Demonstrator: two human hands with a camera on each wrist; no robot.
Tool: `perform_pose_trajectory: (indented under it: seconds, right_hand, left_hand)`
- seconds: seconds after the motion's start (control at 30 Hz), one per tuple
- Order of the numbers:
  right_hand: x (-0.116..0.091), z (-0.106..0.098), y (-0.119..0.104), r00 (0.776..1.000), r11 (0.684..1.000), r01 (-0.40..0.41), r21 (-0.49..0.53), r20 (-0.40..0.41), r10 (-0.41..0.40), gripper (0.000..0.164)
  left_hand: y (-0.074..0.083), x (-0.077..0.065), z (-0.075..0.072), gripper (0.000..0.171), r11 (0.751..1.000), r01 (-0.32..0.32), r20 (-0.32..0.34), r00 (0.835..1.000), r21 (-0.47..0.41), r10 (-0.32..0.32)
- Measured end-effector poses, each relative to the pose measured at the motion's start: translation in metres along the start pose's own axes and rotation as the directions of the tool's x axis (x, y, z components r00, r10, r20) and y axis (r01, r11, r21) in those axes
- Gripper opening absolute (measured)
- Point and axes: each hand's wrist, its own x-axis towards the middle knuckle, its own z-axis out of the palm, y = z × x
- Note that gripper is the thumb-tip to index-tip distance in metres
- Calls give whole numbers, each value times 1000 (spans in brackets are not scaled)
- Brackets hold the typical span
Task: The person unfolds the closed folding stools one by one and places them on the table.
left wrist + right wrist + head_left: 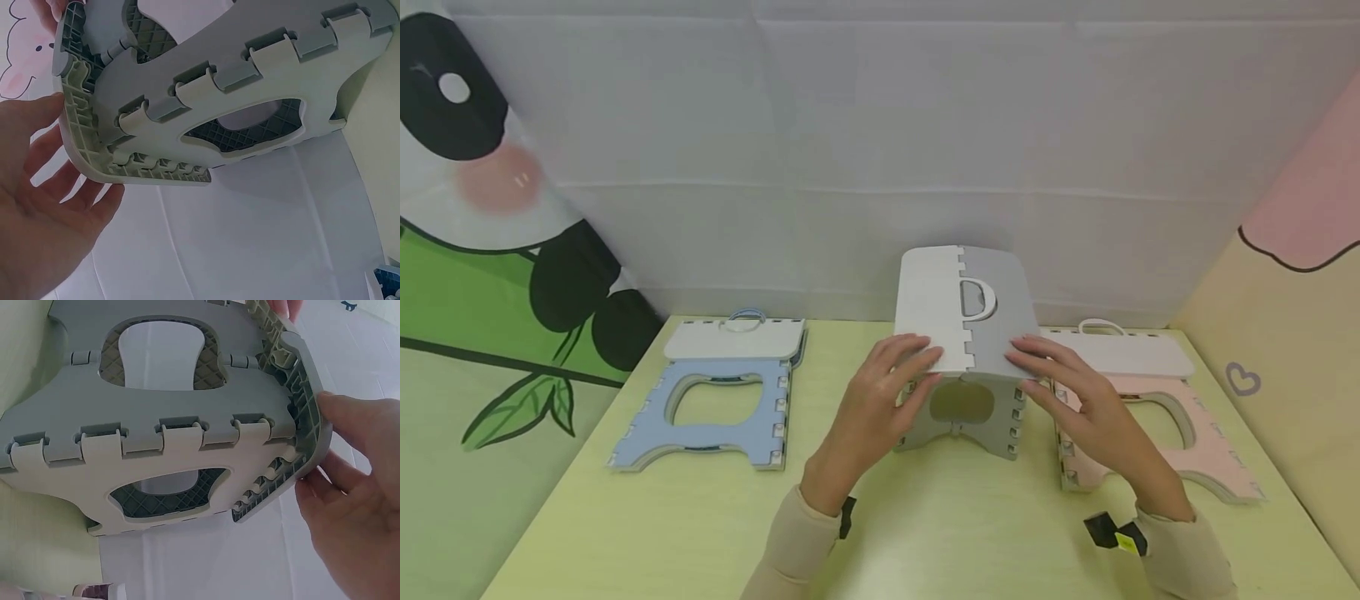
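A grey-and-white folding step stool [928, 304] stands unfolded at the back middle of the table, with a white loop handle [979, 300] at the seam of its top. My left hand [883, 396] holds the white half at its near left corner, fingers over the top and thumb at the front edge. On the grey half, my right hand [1078, 400] holds the near right corner the same way. Both wrist views show the ribbed underside of the top and the hinged grey [206, 412] and white [244, 100] leg panels, which have oval openings.
A folded blue-and-white step stool [730, 417] lies flat to the left. On the right lies a folded pink-and-white one [1206, 433], partly behind my right hand. The pale yellow-green table [662, 533] meets a white cloth backdrop [850, 150] close behind the standing stool.
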Motion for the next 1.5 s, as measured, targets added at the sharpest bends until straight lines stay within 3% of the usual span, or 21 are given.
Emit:
perform_pose_trajectory:
  seconds: [0.2, 0.47, 0.63, 0.77, 1.0, 1.2, 1.5]
  right_hand:
    - [-2, -2, -6, 996, 999, -6, -42, -89, 2, 47]
    - [-9, -5, -5, 992, 994, -82, -68, -103, 74, 43]
    - [-15, -8, -2, 990, 995, -55, -81, -135, 44, 47]
    - [-18, -12, -2, 988, 995, -31, -90, -157, 16, 50]
    - [-24, -16, 0, 986, 992, -70, -104, -161, 53, 49]
    - [-28, -19, 5, 984, 992, -18, -121, -179, -4, 47]
    - [-37, -26, 10, 981, 985, -27, -171, -193, -6, 47]
  left_hand:
    - [7, 2, 2, 26, 1000, 25, -61, 998, 16, -24]
    - [16, 6, 8, 20, 1000, 21, -131, 991, 1, -21]
    - [23, 8, 11, 18, 999, 24, -163, 986, -21, -27]
    - [29, 9, 13, 18, 999, 10, -167, 986, -32, -15]
    - [43, 12, 17, 16, 999, -36, -167, 986, -41, 28]
    - [55, 16, 22, 14, 997, -69, -145, 987, -26, 65]
    - [73, 19, 31, 15, 994, -105, -121, 987, -6, 104]
